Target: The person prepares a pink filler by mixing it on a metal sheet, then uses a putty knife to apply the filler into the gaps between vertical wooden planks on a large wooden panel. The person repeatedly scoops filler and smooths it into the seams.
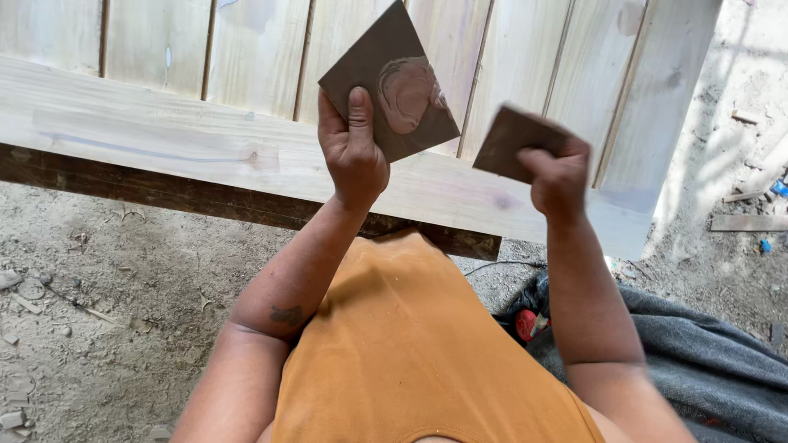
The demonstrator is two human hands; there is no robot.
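Note:
My left hand [353, 143] holds up a square brown sheet of sandpaper [394, 78] with a worn, pale circular patch on its face. The thumb lies flat on the sheet's lower edge. My right hand [558, 176] grips a smaller brown piece of sandpaper [513, 139], slightly blurred, to the right of the first. Both pieces are raised above a pale wooden slatted panel [164, 123] that lies across the top of the view.
A dark timber [164, 190] runs under the panel's near edge. Dirt ground with wood chips [90, 303] spreads at the left. A grey cloth [706, 361] and a red-and-black power tool [529, 321] with a cable lie at the lower right. Wood scraps [747, 221] sit at far right.

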